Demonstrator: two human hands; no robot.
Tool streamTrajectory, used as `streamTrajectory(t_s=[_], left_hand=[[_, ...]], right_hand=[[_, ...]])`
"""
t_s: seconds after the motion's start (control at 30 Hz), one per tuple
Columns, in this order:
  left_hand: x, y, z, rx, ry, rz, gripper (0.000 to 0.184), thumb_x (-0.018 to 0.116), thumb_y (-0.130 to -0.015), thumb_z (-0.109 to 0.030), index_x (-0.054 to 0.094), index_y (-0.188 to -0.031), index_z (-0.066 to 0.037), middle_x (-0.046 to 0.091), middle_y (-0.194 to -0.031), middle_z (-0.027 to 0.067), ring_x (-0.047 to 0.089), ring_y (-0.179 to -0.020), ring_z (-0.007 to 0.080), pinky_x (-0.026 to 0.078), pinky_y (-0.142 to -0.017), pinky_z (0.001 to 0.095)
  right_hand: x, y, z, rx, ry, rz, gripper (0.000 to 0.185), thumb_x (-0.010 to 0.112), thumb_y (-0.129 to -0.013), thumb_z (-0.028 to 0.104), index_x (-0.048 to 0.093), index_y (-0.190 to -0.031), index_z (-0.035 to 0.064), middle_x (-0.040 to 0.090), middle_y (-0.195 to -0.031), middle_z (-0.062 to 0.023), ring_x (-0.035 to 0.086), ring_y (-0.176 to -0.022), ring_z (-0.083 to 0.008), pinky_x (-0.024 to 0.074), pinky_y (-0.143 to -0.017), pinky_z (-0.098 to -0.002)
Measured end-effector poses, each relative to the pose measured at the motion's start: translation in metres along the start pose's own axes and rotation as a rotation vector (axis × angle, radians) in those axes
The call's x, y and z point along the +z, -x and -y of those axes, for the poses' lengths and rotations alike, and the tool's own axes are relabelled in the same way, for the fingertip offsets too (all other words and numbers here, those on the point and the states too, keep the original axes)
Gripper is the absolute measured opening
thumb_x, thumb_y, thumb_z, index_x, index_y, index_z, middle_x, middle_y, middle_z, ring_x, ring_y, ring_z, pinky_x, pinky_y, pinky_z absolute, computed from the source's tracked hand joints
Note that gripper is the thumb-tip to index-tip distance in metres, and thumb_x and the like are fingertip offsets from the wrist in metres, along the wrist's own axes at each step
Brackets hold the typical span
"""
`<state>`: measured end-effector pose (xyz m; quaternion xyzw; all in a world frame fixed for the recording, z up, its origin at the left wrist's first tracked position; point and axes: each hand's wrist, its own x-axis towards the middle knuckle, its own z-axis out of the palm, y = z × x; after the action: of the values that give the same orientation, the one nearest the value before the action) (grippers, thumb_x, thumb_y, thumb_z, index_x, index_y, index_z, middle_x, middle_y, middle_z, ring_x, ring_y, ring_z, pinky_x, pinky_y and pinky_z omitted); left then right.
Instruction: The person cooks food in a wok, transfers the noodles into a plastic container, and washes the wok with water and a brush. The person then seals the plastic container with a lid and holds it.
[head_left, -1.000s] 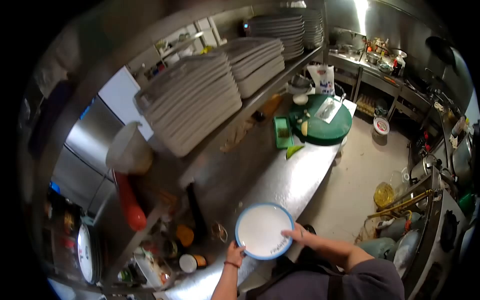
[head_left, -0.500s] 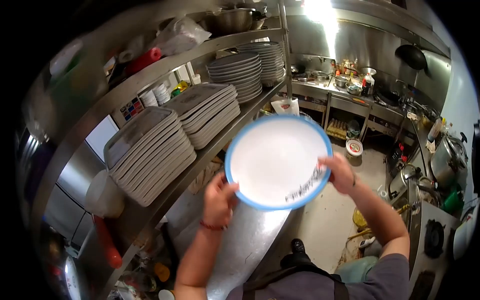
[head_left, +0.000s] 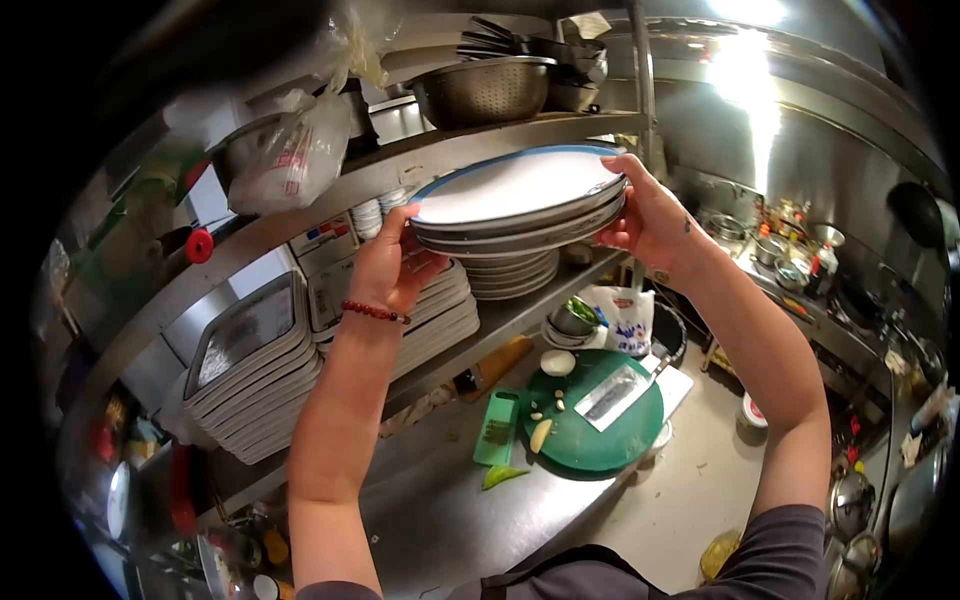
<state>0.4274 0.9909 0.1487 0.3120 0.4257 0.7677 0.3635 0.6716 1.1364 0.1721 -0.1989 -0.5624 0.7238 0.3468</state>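
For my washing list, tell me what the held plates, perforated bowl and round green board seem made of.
Held plates: smooth, white and blue-edged on top, perhaps glazed ceramic or melamine; the look leaves either open. Perforated bowl: metal, likely stainless steel, by its dull silvery sheen. Round green board: probably matte plastic, given its even colour and no visible wood grain.

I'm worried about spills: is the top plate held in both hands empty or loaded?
Empty: the top plate shows a bare white surface, nothing lying on it.

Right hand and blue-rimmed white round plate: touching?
Touching. The head view shows the right hand gripping the blue-rimmed white round plate, its thumb lapped over the near-right edge.
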Motion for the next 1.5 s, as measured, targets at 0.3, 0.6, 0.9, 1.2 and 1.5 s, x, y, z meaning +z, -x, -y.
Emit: streamTrajectory(t_s=[0.3,0.6,0.9,1.2,1.5], left_hand=[[0.006,-0.074,0.028,0.046,0.25,-0.048,0.019,0.061,-0.078,-0.022,0.053,-0.081,-0.004,0.053,-0.075,0.0059,0.05,-0.071,0.0184,0.048,-0.069,0.0324],[0.0,-0.141,0.058,0.173,0.152,-0.158,0.015,0.059,-0.08,-0.018,0.053,-0.091,-0.008,0.053,-0.084,0.0042,0.049,-0.077,0.0172,0.04,-0.074,0.0307],[-0.064,-0.323,0.099,0.248,-0.747,-0.199,0.047,0.04,-0.09,-0.034,0.04,-0.124,-0.001,0.043,-0.126,0.0151,0.046,-0.109,0.0239,0.04,-0.09,0.037],[0.054,-0.156,0.139,0.656,-0.642,-0.026,0.051,0.042,-0.089,-0.02,0.025,-0.132,0.004,0.028,-0.136,0.0184,0.03,-0.125,0.0282,0.027,-0.102,0.0355],[0.022,0.027,0.233,0.709,-0.682,0.766,0.054,0.049,-0.078,0.003,0.033,-0.129,0.003,0.043,-0.127,0.0178,0.044,-0.115,0.0252,0.034,-0.095,0.036]], right_hand=[[-0.027,-0.106,-0.006,-0.008,-0.119,0.026,0.043,0.06,-0.073,0.034,0.048,-0.098,0.0017,0.056,-0.082,-0.0116,0.057,-0.061,-0.0203,0.0527,-0.052,-0.0256],[-0.016,-0.163,-0.044,-0.201,-0.174,-0.018,0.065,0.065,-0.071,0.051,0.049,-0.107,-0.0008,0.056,-0.08,-0.0156,0.057,-0.065,-0.0203,0.053,-0.06,-0.0291],[-0.025,-0.182,-0.063,-0.654,0.581,-0.687,0.06,0.057,-0.078,0.051,0.044,-0.103,-0.0018,0.062,-0.084,-0.0221,0.062,-0.084,-0.0294,0.0495,-0.069,-0.0384],[-0.078,-0.108,-0.147,-0.914,0.577,-0.568,0.051,0.06,-0.079,0.025,0.037,-0.119,0.0047,0.049,-0.057,-0.0098,0.051,-0.052,-0.0225,0.0405,-0.051,-0.0337],[-0.228,0.332,-0.453,0.436,1.184,-0.849,0.032,0.056,-0.073,0.016,0.056,-0.104,0.0049,0.059,-0.094,-0.019,0.057,-0.088,-0.0331,0.0459,-0.076,-0.04]])
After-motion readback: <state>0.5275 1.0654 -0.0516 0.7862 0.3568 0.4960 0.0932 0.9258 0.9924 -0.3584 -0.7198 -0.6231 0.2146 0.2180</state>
